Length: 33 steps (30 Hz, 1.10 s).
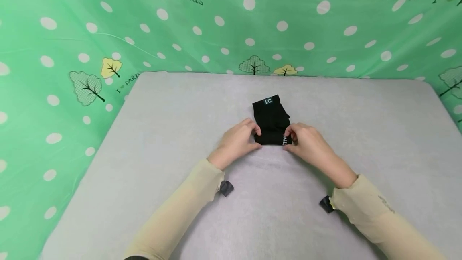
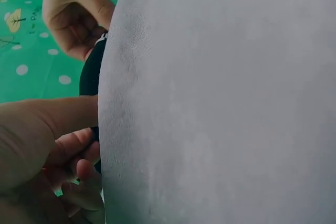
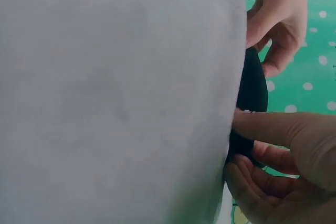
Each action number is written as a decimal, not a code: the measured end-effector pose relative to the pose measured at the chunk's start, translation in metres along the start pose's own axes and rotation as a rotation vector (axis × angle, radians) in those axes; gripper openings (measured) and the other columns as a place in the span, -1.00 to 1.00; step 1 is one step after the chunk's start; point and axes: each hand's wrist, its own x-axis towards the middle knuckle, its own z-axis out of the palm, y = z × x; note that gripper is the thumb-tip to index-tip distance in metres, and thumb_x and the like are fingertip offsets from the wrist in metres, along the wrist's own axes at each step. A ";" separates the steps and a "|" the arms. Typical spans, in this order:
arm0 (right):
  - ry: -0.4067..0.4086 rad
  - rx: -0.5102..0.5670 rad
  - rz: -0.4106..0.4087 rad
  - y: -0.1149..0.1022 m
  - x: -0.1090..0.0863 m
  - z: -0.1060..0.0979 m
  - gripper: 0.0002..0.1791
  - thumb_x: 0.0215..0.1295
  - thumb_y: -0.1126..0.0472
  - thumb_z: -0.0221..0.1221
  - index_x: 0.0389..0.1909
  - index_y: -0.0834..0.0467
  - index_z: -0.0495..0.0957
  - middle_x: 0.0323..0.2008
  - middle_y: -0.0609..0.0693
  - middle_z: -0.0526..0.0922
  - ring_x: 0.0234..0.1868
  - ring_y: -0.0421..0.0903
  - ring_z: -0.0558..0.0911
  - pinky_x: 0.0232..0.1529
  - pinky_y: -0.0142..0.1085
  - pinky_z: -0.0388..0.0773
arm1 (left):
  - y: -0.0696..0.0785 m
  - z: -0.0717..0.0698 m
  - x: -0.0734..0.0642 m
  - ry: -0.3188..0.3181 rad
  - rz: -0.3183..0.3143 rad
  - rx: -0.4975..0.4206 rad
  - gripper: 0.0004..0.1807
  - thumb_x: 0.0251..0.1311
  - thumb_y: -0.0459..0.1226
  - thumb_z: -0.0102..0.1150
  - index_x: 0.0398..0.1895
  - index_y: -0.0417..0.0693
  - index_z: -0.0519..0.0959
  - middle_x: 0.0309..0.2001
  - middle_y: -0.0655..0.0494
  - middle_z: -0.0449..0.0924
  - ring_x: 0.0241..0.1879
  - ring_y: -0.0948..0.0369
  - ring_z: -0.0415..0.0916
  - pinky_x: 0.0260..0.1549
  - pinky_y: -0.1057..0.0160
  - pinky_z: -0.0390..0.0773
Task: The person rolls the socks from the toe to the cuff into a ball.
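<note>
A black sock (image 1: 270, 115) lies on the grey table in the head view, a small "LC" label at its far end. Its near end is rolled or folded into a thick band with white lettering at the right side. My left hand (image 1: 238, 139) pinches the band's left end between thumb and fingers. At the other end my right hand (image 1: 306, 141) pinches it beside the lettering. Both wrist views show the dark fabric between the two hands, partly hidden by the fingers and the table surface. Whether one sock or a pair lies there, I cannot tell.
The grey table (image 1: 173, 119) has rounded far corners. Behind it and along its sides hangs a green curtain (image 1: 216, 35) with white dots and printed trees. Dark straps (image 1: 226, 188) stick out near both sleeve cuffs.
</note>
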 end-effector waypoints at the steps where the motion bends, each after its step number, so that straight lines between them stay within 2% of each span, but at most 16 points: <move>1: 0.008 -0.009 -0.002 0.000 0.000 0.001 -0.71 0.03 0.27 0.47 -0.28 0.22 0.58 -0.43 0.05 0.56 -0.40 -0.07 0.51 -0.34 -0.25 0.45 | 0.000 0.001 0.001 0.000 0.003 0.015 -0.69 0.12 -0.10 0.44 -0.12 0.10 0.57 -0.05 0.23 0.52 -0.11 0.26 0.52 -0.09 0.23 0.58; 5: 0.081 -0.020 -0.024 0.001 -0.005 0.005 -0.76 0.03 0.31 0.44 -0.30 0.23 0.61 -0.39 0.07 0.56 -0.38 -0.06 0.50 -0.35 -0.23 0.44 | 0.000 0.005 0.002 0.032 0.023 0.035 -0.74 0.16 -0.12 0.38 -0.14 0.13 0.55 -0.08 0.25 0.53 -0.19 0.26 0.51 -0.18 0.24 0.58; 9: 0.145 0.017 -0.069 0.002 -0.010 0.006 -0.80 0.04 0.31 0.41 -0.31 0.21 0.63 -0.28 0.06 0.58 -0.31 -0.05 0.53 -0.29 -0.19 0.49 | -0.005 0.006 0.000 0.059 0.024 -0.047 -0.76 0.15 -0.13 0.39 -0.17 0.14 0.56 -0.06 0.27 0.58 -0.14 0.27 0.54 -0.17 0.24 0.57; 13: 0.116 0.095 -0.048 0.001 -0.011 0.002 -0.82 0.12 0.29 0.38 -0.27 0.20 0.64 -0.24 0.06 0.64 -0.25 -0.02 0.63 -0.21 -0.13 0.60 | -0.009 0.001 -0.003 0.054 0.000 -0.187 -0.80 0.17 -0.13 0.38 -0.17 0.16 0.59 -0.09 0.26 0.67 -0.24 0.28 0.57 -0.24 0.29 0.55; 16: 0.081 0.130 -0.007 0.000 -0.011 -0.001 -0.83 0.17 0.25 0.37 -0.24 0.19 0.64 -0.28 0.05 0.68 -0.26 -0.04 0.65 -0.20 -0.15 0.61 | -0.010 -0.001 -0.006 0.051 -0.006 -0.242 -0.77 0.19 -0.10 0.37 -0.12 0.16 0.60 -0.12 0.23 0.71 -0.34 0.30 0.56 -0.30 0.32 0.54; 21: 0.064 0.181 0.033 0.001 -0.008 0.000 -0.84 0.22 0.24 0.33 -0.22 0.17 0.62 -0.36 0.02 0.69 -0.32 -0.11 0.63 -0.26 -0.27 0.59 | -0.008 0.001 -0.006 0.071 -0.017 -0.203 -0.72 0.18 -0.02 0.38 -0.08 0.21 0.61 -0.16 0.27 0.71 -0.38 0.32 0.56 -0.34 0.32 0.53; 25: 0.072 0.185 0.007 0.002 -0.004 0.001 -0.76 0.21 0.24 0.37 -0.14 0.15 0.57 -0.37 0.02 0.68 -0.32 -0.11 0.63 -0.23 -0.22 0.60 | -0.006 0.001 -0.003 0.083 -0.080 -0.164 -0.78 0.23 0.02 0.32 -0.12 0.23 0.65 -0.22 0.30 0.72 -0.29 0.26 0.62 -0.30 0.27 0.55; 28: 0.087 0.152 -0.018 0.002 0.000 0.000 -0.75 0.18 0.22 0.41 -0.17 0.14 0.60 -0.39 0.02 0.68 -0.34 -0.10 0.64 -0.23 -0.17 0.62 | -0.004 0.000 0.000 0.077 -0.131 -0.148 -0.77 0.26 0.03 0.29 -0.12 0.21 0.67 -0.25 0.30 0.73 -0.22 0.25 0.65 -0.26 0.23 0.57; 33: 0.086 0.130 0.041 0.000 0.008 -0.003 -0.83 0.25 0.21 0.35 -0.21 0.21 0.67 -0.39 0.08 0.72 -0.36 -0.05 0.66 -0.26 -0.13 0.60 | -0.001 -0.002 0.008 0.065 -0.189 -0.126 -0.75 0.29 0.01 0.25 -0.11 0.12 0.69 -0.28 0.27 0.75 -0.27 0.28 0.65 -0.30 0.25 0.59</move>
